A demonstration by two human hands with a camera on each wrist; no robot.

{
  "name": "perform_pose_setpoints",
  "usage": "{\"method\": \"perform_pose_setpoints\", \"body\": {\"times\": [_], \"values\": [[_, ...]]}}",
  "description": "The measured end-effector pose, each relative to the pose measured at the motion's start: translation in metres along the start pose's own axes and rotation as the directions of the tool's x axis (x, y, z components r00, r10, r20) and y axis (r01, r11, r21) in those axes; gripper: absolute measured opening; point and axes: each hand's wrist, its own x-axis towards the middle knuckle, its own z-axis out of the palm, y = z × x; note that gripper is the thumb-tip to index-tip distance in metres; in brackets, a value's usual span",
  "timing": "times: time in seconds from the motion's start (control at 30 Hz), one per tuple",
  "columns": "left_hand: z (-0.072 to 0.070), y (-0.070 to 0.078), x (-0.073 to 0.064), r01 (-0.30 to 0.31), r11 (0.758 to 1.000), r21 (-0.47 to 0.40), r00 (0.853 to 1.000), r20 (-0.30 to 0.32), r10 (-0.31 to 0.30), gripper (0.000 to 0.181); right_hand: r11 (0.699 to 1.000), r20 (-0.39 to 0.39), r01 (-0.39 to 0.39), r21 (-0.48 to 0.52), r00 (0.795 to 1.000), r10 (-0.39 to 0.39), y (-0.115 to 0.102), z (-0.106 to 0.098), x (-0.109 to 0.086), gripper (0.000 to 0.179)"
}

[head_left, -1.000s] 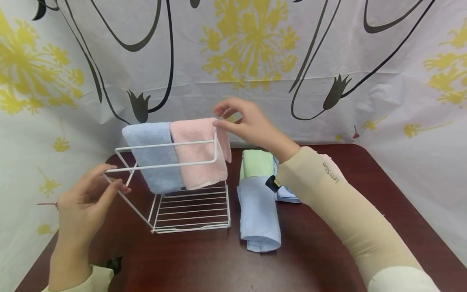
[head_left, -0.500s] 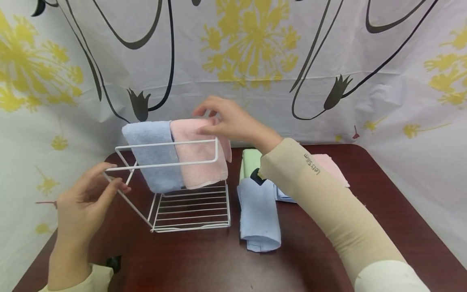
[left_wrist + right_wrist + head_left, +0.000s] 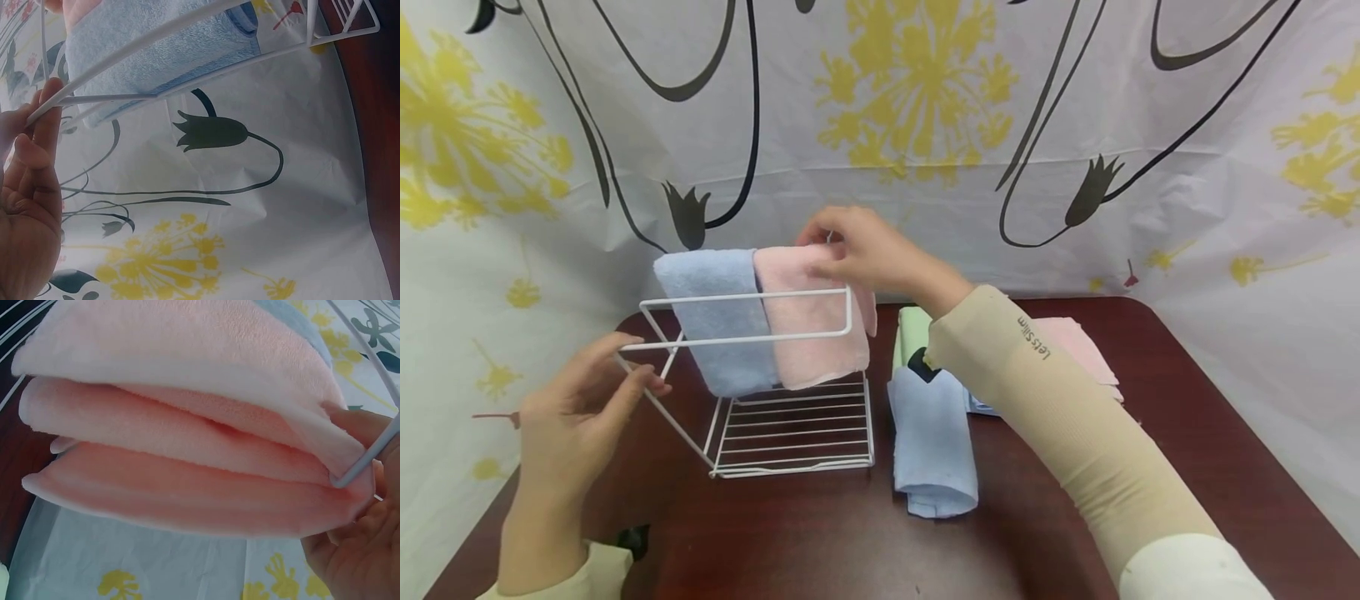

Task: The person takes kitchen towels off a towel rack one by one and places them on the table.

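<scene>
A white wire rack (image 3: pixel 793 475) stands on the table, tipped up at its upper bars. My left hand (image 3: pixel 576 417) pinches the rack's left corner between thumb and fingers; the left wrist view shows those fingers around the white wire. Over the upper rail hang a folded blue towel (image 3: pixel 722 367) and, to its right, a folded pink towel (image 3: pixel 812 362). At the pink towel's top edge my right hand (image 3: pixel 876 250) pinches the cloth, thumb in front and fingers behind. In the right wrist view, the pink towel's layers (image 3: pixel 181 437) hang open beside the wire end.
Right of the rack lies a folded blue cloth (image 3: pixel 934 454), with a green cloth (image 3: pixel 913 329) behind it. A pink cloth (image 3: pixel 1078 346) and another blue one, partly hidden by my right sleeve (image 3: pixel 1060 417), lie farther right. A patterned sheet (image 3: pixel 925 242) hangs behind the dark table (image 3: pixel 760 542).
My right hand has moved left from the rack's right end onto the pink towel's top and now pinches it. The left hand stays on the rack corner.
</scene>
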Motion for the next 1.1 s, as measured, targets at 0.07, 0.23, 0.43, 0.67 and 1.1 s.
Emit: {"method": "perform_pose_setpoints", "body": {"times": [0.07,0.23,0.43,0.67,1.1], "values": [[0.000,0.000,0.000,-0.001,1.000,-0.002,1.000,0.003,0.001,0.040,1.000,-0.015,0.017,0.005,1.000,-0.017,0.001,0.001,0.000,0.023],[0.000,-0.001,0.001,-0.007,1.000,-0.009,1.000,0.006,0.007,0.040,0.997,-0.074,0.058,0.042,0.996,-0.055,0.002,0.004,-0.003,0.019],[0.000,-0.002,0.000,-0.009,1.000,-0.018,1.000,0.004,0.009,0.039,0.992,-0.169,0.109,0.068,0.981,-0.096,0.005,0.008,-0.007,0.017],[0.000,-0.002,-0.003,-0.013,1.000,-0.023,1.000,-0.003,0.013,0.037,0.979,-0.294,0.199,0.055,0.940,-0.174,0.010,0.016,-0.010,0.017],[0.000,0.001,0.000,-0.025,1.000,-0.018,1.000,-0.017,0.025,0.036,0.946,-0.443,0.252,0.204,0.886,-0.140,0.015,0.018,-0.012,0.018]]}}
